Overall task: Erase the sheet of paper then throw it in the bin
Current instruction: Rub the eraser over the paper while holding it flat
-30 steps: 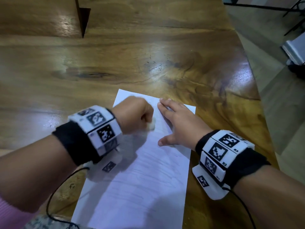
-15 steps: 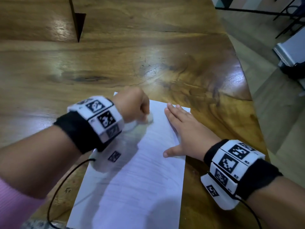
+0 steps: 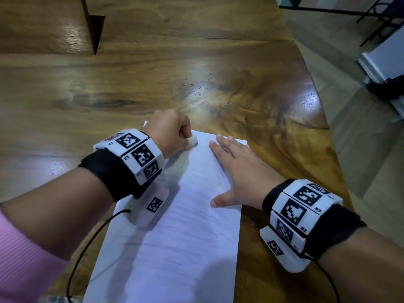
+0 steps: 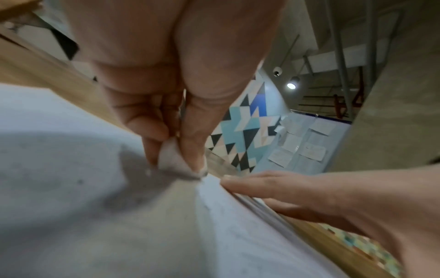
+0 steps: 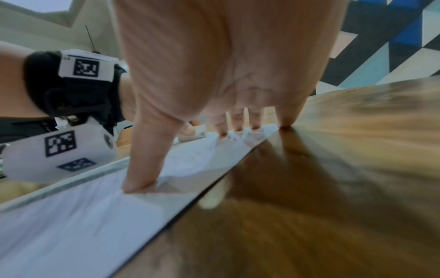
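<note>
A white sheet of paper (image 3: pixel 175 237) with faint pencil lines lies on the wooden table (image 3: pixel 196 73) in front of me. My left hand (image 3: pixel 170 132) pinches a small white eraser (image 3: pixel 193 141) and presses it on the sheet's far edge; the left wrist view shows the eraser (image 4: pixel 176 161) between thumb and fingers on the paper (image 4: pixel 71 206). My right hand (image 3: pixel 238 169) lies flat with straight fingers on the sheet's right part, holding it down. In the right wrist view the fingers (image 5: pixel 140 180) press the paper (image 5: pixel 71 216). No bin is in view.
The table's right edge curves away toward a tiled floor (image 3: pixel 360 149). A grey appliance (image 3: pixel 384 62) and black metal legs (image 3: pixel 371 22) stand on the floor at the far right. A dark wedge-shaped gap (image 3: pixel 94 31) splits the tabletop at the back left.
My left hand with the eraser has slid from the middle of the sheet's top part up to its far edge. The right hand stays flat on the paper.
</note>
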`<state>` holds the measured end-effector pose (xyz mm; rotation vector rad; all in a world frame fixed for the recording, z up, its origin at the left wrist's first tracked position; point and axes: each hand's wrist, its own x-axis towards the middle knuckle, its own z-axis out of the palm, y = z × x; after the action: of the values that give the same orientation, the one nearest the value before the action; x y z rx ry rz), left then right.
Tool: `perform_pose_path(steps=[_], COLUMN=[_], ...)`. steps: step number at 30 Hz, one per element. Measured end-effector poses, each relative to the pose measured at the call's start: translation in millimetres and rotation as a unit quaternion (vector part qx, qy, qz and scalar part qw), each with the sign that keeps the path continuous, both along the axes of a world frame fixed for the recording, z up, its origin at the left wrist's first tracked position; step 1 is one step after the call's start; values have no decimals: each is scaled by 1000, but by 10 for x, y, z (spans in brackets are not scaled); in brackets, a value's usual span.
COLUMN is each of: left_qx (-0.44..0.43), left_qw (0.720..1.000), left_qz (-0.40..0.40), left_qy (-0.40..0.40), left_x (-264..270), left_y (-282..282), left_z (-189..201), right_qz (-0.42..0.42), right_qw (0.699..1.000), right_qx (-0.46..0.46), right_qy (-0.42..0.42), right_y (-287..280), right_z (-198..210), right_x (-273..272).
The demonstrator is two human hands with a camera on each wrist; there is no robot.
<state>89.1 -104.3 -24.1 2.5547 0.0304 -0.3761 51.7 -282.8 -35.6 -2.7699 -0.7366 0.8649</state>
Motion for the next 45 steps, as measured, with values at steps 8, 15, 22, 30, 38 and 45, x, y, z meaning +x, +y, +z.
perform_pose_path(steps=[8,15,22,30,38,45], left_qx=[-2,-12,0,2,22,19], left_qw=[1000,1000,999,1000,999,992], left_qz=[-2,-11,-37,-16,-35,-116], left_qy=[7,-19,-2,-25,-22,44], left_x=[17,57,78,68,80,-90], left_y=[-23,-48,-94,-138,-140,-87], left_z=[5,-5,45,42,65,-34], right_qz=[1,20,20,19,19,20], right_qw=[1000,998,997,997,997,997], right_qx=[-19,-50,-64,-66,-62,-60], right_qy=[-7,-31,-36,-44,-45,-45], right_y=[41,58,47,35,32,24], right_z=[39,34,0,-10,-18,-18], right_x=[9,20,24,19,22,19])
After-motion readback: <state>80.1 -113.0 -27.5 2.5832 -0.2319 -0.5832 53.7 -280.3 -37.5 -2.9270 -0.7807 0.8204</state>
